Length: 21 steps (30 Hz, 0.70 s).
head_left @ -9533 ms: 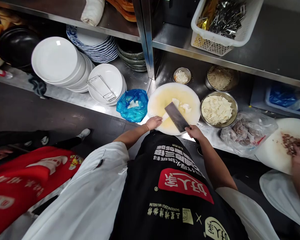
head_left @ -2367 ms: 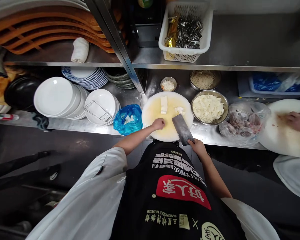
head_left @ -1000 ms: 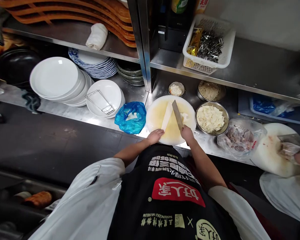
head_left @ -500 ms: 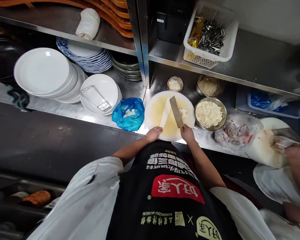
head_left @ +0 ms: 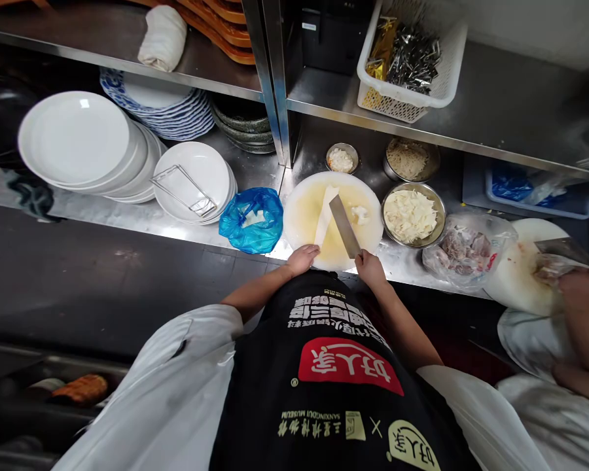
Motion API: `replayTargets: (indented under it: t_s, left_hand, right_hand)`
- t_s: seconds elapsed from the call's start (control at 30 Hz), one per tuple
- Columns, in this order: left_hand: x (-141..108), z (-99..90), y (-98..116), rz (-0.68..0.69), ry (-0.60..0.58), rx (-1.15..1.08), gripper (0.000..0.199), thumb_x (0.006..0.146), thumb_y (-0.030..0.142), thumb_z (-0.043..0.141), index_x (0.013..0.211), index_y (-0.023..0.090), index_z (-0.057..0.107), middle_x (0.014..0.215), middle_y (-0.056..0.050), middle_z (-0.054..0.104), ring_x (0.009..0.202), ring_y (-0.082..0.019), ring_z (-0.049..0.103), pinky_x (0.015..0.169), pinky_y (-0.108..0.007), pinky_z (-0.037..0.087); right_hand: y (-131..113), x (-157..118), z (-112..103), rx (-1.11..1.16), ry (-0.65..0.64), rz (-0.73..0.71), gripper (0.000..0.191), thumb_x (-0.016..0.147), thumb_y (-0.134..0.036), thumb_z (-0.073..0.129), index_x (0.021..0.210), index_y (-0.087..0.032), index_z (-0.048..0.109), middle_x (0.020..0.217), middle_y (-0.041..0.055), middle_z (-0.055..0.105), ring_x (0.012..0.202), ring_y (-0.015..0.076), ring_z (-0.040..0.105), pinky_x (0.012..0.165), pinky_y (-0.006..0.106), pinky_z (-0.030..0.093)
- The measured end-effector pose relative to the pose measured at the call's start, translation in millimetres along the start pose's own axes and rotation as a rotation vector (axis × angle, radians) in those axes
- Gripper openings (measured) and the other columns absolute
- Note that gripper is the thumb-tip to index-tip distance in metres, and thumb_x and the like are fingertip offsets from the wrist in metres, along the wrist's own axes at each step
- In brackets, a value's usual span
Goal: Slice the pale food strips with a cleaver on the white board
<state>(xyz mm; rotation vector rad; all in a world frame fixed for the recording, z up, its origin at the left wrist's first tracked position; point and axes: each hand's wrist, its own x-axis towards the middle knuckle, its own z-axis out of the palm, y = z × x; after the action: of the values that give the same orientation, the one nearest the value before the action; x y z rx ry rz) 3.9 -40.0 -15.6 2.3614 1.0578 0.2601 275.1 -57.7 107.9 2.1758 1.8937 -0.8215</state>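
On the round cutting board (head_left: 299, 212) lies a long pale wedge of food (head_left: 324, 216), narrow at its far end; its exact kind is unclear. The fingers of my left hand (head_left: 303, 259) are closed at its near end, by the board's front edge. My right hand (head_left: 371, 268) is wrapped around the handle of a cleaver (head_left: 344, 226). The blade slants away from me to the left, its far end beside the wedge. A small white piece (head_left: 359, 214) rests on the board right of the blade.
Right of the board stand a metal bowl of pale slices (head_left: 410, 216) and a bag of meat (head_left: 461, 252). A co-worker's hand (head_left: 582, 291) holds a knife farther right. A blue bag (head_left: 252, 219) and white plates (head_left: 196, 176) sit left. A metal shelf (head_left: 334, 111) overhangs the back.
The cleaver has shifted a little toward me, and its far end has come closer to the pale wedge. My left hand stays at the wedge's near end. The whole view has shifted slightly.
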Motion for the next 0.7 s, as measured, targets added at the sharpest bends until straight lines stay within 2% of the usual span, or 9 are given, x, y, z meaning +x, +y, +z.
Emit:
replayTargets:
  t_s: [0.17, 0.3, 0.43, 0.57, 0.7]
  left_hand:
    - [0, 0.1, -1, 0.005, -0.005, 0.006, 0.047, 0.087, 0.007, 0.055, 0.133, 0.013, 0.063, 0.143, -0.011, 0.058, 0.135, -0.022, 0.050, 0.121, -0.041, 0.038]
    - [0, 1.0, -2, 0.015, -0.005, 0.009, 0.049, 0.087, 0.006, 0.055, 0.135, 0.013, 0.061, 0.143, -0.011, 0.058, 0.136, -0.022, 0.050, 0.121, -0.041, 0.038]
    - [0, 0.6, -1, 0.026, -0.002, 0.023, 0.049, 0.088, 0.007, 0.054, 0.136, 0.010, 0.060, 0.143, -0.014, 0.057, 0.137, -0.022, 0.049, 0.122, -0.041, 0.037]
    - [0, -0.6, 1, 0.039, 0.001, 0.025, 0.050, 0.088, 0.007, 0.053, 0.138, 0.010, 0.059, 0.142, -0.014, 0.058, 0.137, -0.023, 0.048, 0.122, -0.040, 0.037]
    - [0, 0.1, 2, 0.026, 0.004, 0.015, 0.051, 0.087, 0.006, 0.053, 0.137, 0.011, 0.059, 0.141, -0.015, 0.058, 0.138, -0.023, 0.048, 0.122, -0.040, 0.037]
  right_hand:
    - [3, -12, 8, -0.035, -0.092, 0.016, 0.029, 0.100, -0.023, 0.040, 0.105, -0.013, 0.066, 0.096, 0.0149, 0.073, 0.087, 0.0236, 0.066, 0.072, 0.028, 0.039]
    - [6, -23, 13, -0.032, -0.038, -0.008, 0.032, 0.102, -0.027, 0.037, 0.111, -0.012, 0.064, 0.098, 0.0150, 0.073, 0.089, 0.0240, 0.067, 0.074, 0.028, 0.040]
    - [6, -34, 17, -0.044, -0.108, -0.005, 0.028, 0.100, -0.023, 0.040, 0.106, -0.012, 0.065, 0.098, 0.0157, 0.073, 0.091, 0.0244, 0.067, 0.076, 0.028, 0.040]
    - [6, -44, 20, -0.030, -0.050, -0.025, 0.033, 0.103, -0.028, 0.036, 0.112, -0.013, 0.064, 0.101, 0.0156, 0.073, 0.094, 0.0248, 0.067, 0.079, 0.028, 0.041]
    - [5, -52, 23, -0.058, -0.117, -0.018, 0.031, 0.102, -0.026, 0.039, 0.109, -0.012, 0.065, 0.101, 0.0161, 0.073, 0.093, 0.0246, 0.067, 0.079, 0.028, 0.041]
